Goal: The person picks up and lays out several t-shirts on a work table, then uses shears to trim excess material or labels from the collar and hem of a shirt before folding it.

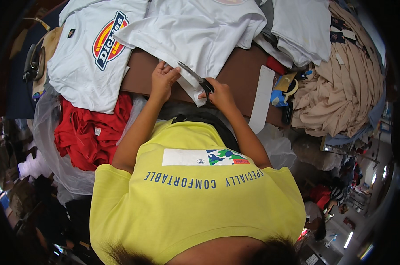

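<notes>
My right hand grips black-handled scissors, their blades pointing up and to the left. My left hand is closed at the edge of a white T-shirt, its thumb and fingers pinching the cloth near the scissors' tip. A narrow part of the shirt hangs down between my hands, over the table's near edge. Whether the blades touch the cloth or a thread, I cannot tell.
A white T-shirt with a round logo lies at left, above red garments in clear plastic. On the brown table are a white strip, a tape roll and folded white garments. Beige garments are piled at right.
</notes>
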